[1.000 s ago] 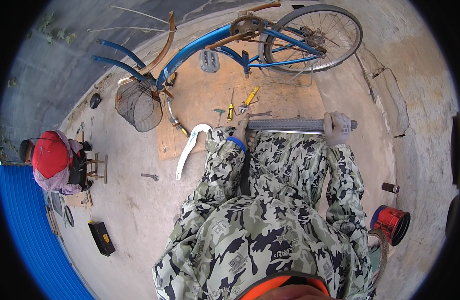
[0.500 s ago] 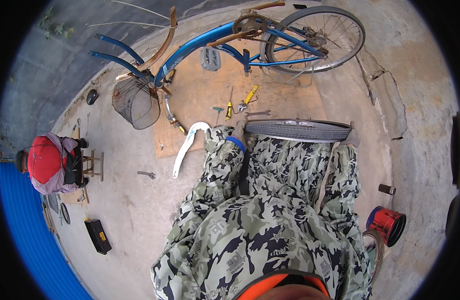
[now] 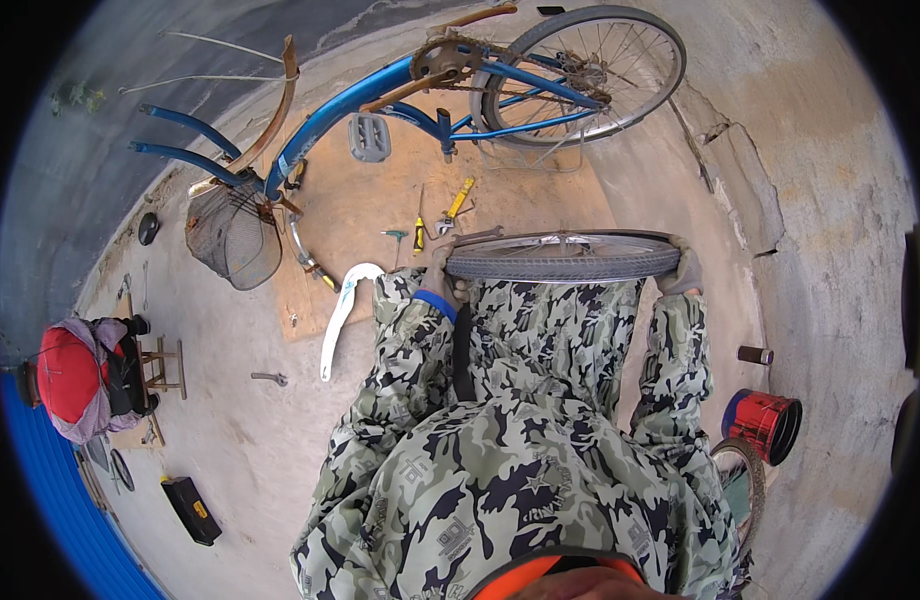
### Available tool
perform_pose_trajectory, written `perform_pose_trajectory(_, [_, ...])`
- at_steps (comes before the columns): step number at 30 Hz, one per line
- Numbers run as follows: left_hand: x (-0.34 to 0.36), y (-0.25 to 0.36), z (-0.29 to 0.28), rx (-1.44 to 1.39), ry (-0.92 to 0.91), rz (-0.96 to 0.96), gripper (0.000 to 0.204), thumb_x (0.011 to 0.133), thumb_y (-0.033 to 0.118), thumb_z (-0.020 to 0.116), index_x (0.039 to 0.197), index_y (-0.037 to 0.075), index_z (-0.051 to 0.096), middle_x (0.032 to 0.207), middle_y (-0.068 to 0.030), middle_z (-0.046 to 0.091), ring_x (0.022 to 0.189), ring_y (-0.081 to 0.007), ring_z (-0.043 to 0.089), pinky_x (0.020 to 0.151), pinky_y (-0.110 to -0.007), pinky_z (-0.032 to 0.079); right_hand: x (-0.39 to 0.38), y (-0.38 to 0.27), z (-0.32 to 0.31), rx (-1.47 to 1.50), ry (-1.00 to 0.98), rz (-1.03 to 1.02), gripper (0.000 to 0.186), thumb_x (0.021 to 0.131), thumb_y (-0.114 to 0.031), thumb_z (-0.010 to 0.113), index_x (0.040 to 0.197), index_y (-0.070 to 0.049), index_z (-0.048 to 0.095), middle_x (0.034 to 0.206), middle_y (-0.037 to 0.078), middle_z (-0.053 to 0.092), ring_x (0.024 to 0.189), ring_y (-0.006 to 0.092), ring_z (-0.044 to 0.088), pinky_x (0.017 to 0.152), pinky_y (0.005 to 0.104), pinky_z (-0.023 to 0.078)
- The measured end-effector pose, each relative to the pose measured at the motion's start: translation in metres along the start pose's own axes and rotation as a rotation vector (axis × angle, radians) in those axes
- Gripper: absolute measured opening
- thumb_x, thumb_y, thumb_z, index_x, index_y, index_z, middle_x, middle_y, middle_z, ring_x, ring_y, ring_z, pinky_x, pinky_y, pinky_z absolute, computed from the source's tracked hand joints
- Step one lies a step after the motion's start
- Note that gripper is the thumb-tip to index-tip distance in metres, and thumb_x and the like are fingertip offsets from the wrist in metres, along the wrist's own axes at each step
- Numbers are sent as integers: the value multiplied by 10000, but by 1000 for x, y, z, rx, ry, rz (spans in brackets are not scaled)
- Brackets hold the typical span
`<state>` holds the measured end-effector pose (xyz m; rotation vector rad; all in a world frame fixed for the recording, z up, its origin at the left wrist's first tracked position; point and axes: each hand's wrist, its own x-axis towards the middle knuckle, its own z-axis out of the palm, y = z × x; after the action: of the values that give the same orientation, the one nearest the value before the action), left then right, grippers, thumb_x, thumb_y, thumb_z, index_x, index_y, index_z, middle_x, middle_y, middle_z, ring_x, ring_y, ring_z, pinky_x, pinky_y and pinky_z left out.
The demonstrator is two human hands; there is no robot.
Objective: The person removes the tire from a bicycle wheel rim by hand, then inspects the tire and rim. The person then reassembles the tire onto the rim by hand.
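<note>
A bicycle wheel with a dark tyre point(image 3: 565, 267) is held crosswise in front of my knees, tread towards me, with its spokes and hub partly showing beyond. My left hand point(image 3: 440, 276), in a greyish glove, is closed round the wheel's left edge. Round the right edge my right hand point(image 3: 688, 272) is closed, also gloved. Past the left hand lie a wrench point(image 3: 478, 237), an adjustable wrench point(image 3: 445, 225) with a yellow-handled tool point(image 3: 461, 198), a yellow-and-black screwdriver point(image 3: 418, 236) and a green-handled tool point(image 3: 394, 234).
A blue bicycle frame point(image 3: 330, 128) with its rear wheel point(image 3: 628, 70) and basket point(image 3: 235, 240) lies beyond, partly over a wooden board point(image 3: 550, 195). A white curved guard point(image 3: 338, 318) and a wrench point(image 3: 270, 378) lie left. A seated person point(image 3: 85, 375) is far left; a red bucket point(image 3: 767, 425) stands right.
The whole view has shifted, so the surroundings sit further left. Both hands still grip the wheel, which shows a little more of its spokes; the right hand's fingers lie further over the edge.
</note>
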<state>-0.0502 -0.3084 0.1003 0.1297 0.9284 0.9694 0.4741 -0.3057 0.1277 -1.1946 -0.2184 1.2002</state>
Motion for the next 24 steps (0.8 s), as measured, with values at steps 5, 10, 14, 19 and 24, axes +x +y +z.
perform_pose_trajectory(5, [-21, 6, 30, 97, -133, 127, 430, 1093, 506, 608, 1113, 79, 645, 732, -59, 627, 482, -146, 480, 417, -288, 350, -77, -41, -2, -183, 5, -339, 325, 1059, -195, 626, 1255, 59, 676, 1223, 215, 687, 1101, 375, 747, 940, 496, 667])
perform_pose_trajectory(10, [-51, 1, 68, 178, -149, 278, 571, 1067, 469, 656, 1362, -20, 639, 819, -85, 657, 540, -197, 556, 501, -323, 484, -147, -72, -19, 80, -2, -499, 493, 1071, -198, 592, 1449, 117, 578, 1459, 279, 654, 1353, 393, 681, 1199, 497, 568])
perform_pose_trajectory(14, [-74, 10, 91, 157, -285, 319, 725, 977, 386, 825, 1510, -33, 568, 1015, -114, 698, 825, -230, 698, 721, -372, 607, -179, -101, -18, 74, -95, -545, 631, 1087, -207, 614, 1579, 148, 443, 1600, 303, 556, 1476, 412, 595, 1221, 453, 559])
perform_pose_trajectory(19, [-100, 16, 115, 193, -440, 395, 960, 861, 387, 899, 1570, -68, 438, 929, -124, 696, 798, -254, 724, 708, -379, 616, -223, -135, -10, 136, -229, -681, 701, 1087, -139, 594, 1672, 124, 312, 1663, 317, 484, 1581, 432, 471, 1271, 450, 522])
perform_pose_trajectory(24, [-131, 43, 130, 282, -552, 558, 1106, 820, 425, 929, 1644, -44, 360, 925, -160, 710, 785, -249, 705, 689, -372, 590, -242, -141, -14, 125, -355, -803, 768, 1073, -126, 620, 1712, 89, 253, 1723, 311, 403, 1622, 434, 403, 1264, 461, 530])
